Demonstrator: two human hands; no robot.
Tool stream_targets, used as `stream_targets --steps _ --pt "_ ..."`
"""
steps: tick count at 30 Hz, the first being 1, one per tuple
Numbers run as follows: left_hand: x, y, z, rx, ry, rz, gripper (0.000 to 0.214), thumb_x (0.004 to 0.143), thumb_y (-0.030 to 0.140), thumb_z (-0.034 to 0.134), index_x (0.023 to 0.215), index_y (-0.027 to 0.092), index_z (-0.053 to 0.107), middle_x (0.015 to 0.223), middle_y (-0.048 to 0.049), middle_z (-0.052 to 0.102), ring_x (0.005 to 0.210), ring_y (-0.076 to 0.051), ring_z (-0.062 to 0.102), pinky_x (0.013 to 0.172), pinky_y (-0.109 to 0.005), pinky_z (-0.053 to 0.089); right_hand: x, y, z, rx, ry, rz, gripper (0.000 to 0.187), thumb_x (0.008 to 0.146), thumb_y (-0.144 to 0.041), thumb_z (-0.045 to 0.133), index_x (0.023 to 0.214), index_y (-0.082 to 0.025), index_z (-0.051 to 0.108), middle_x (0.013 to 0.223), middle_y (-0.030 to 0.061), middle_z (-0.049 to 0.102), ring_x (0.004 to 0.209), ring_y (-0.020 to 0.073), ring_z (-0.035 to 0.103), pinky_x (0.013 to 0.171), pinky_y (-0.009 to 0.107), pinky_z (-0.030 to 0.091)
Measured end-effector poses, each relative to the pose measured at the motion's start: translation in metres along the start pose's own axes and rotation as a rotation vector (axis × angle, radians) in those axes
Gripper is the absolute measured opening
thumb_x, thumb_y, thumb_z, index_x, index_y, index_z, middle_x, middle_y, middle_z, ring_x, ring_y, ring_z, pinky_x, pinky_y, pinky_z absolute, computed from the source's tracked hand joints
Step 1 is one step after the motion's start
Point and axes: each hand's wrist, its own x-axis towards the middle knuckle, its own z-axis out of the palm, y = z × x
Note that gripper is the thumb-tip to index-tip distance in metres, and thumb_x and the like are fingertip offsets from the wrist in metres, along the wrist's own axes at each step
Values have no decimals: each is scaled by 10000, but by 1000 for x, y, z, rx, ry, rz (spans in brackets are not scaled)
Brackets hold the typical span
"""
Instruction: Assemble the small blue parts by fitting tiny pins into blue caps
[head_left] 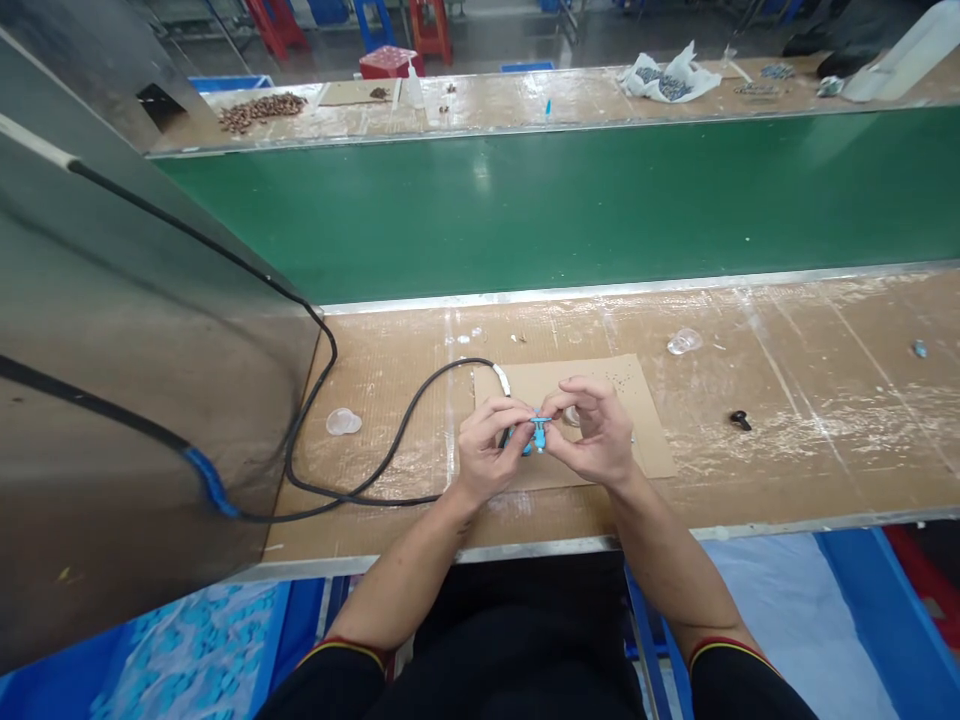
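Note:
Both hands meet over a brown cardboard sheet (637, 410) on the workbench. My left hand (491, 450) pinches a small blue plastic part (537, 432) from the left; its fingers also close round the white-tipped end of a black cable (390, 455). My right hand (596, 430) pinches the same blue part from the right with thumb and forefinger. A small clear round piece (572, 416) lies on the cardboard just behind my right fingers.
A metal housing (112, 350) stands at the left. Behind the bench runs a green conveyor belt (570, 200). Clear plastic caps (343, 422), (684, 342), a small black part (740, 420) and a blue bit (919, 349) lie about. A bin of blue parts (187, 660) sits below left.

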Motion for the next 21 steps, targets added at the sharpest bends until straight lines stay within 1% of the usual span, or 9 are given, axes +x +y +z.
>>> stream_targets --steps 5,8,11,12,14,15,17,19,21 --pt "-4 -4 -1 69 -15 -19 140 994 275 668 933 201 770 860 -59 772 783 -149 744 721 -267 597 -5 7 0 23 -1 60 470 840 -115 712 1229 -275 501 816 -25 751 693 140 707 731 296 593" --pt "-4 -3 -2 54 -29 -51 152 983 304 678 925 201 773 861 -70 785 779 -162 749 727 -278 608 -7 10 2 11 -13 77 451 862 -170 700 1236 -269 467 843 -12 752 731 137 719 740 279 598" --pt "-2 2 -3 16 35 -55 153 959 324 710 883 203 764 812 -50 771 738 -154 736 702 -257 601 -7 11 9 22 -35 83 435 879 -241 692 1257 -234 478 882 8 757 747 121 718 724 240 593" --pt "0 2 -4 -4 50 -73 136 952 311 720 883 203 765 809 -43 763 745 -151 734 707 -249 597 -5 12 11 10 -37 93 379 890 -260 676 1231 -215 516 898 21 761 727 110 707 691 220 582" --pt "4 -3 -6 -40 45 -87 87 922 274 748 878 203 771 840 -38 760 779 -149 739 720 -233 593 3 16 11 -97 -168 125 203 903 -269 675 1083 -198 612 967 47 774 790 106 719 759 217 589" --pt "6 -6 -7 -60 35 -82 74 899 266 769 858 205 770 833 -33 759 762 -145 728 704 -223 586 8 16 9 -156 -214 112 143 892 -269 696 997 -191 638 950 50 772 804 108 719 792 217 589" --pt "7 -12 -9 -100 33 -74 74 853 270 800 826 208 768 804 -20 747 731 -142 712 672 -214 573 12 12 4 -281 -276 114 132 867 -279 744 917 -187 664 949 51 775 874 118 730 882 217 582" --pt "5 -17 -11 -117 -29 -83 85 789 271 838 813 215 778 801 -17 751 718 -152 712 647 -221 578 11 3 -1 -384 -301 143 133 861 -296 750 922 -199 682 979 38 788 950 122 738 939 210 567" --pt "2 -22 -13 -121 -85 -104 115 724 292 870 770 225 789 775 -18 756 677 -163 705 595 -231 579 6 -7 -6 -467 -311 183 131 857 -325 727 923 -219 686 978 16 795 973 123 742 923 204 566"
